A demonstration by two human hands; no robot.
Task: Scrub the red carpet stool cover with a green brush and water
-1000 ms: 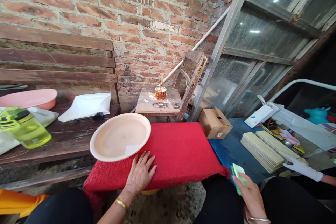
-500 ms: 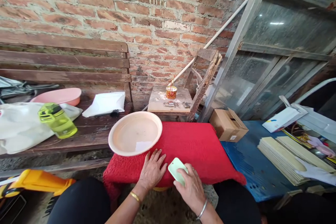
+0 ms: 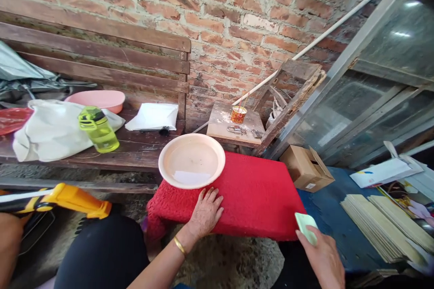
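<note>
My left hand (image 3: 206,211) lies flat on the red cloth (image 3: 257,194), fingers spread and holding nothing. Its fingertips rest just below the rim of a pale pink basin (image 3: 166,176), which stands at the cloth's left end with what looks like water and a white patch inside. Over at the cloth's front right corner, my right hand (image 3: 323,253) is closed around a flat, pale green, phone-shaped object (image 3: 306,228). The thumb and fingers cover part of that object, so its exact kind is unclear.
Right of the cloth, a blue table (image 3: 325,203) bears a cardboard box (image 3: 303,169) and stacked pale strips (image 3: 376,226). A wooden bench (image 3: 135,144) on the left carries a green bottle (image 3: 101,131). Behind the cloth, a chair (image 3: 217,133) holds a small cup (image 3: 238,115) and padlocks (image 3: 236,130).
My right hand has carried the pale green object rightward to the cloth's corner. My left hand stays on the cloth near the basin. The camera view has shifted.
</note>
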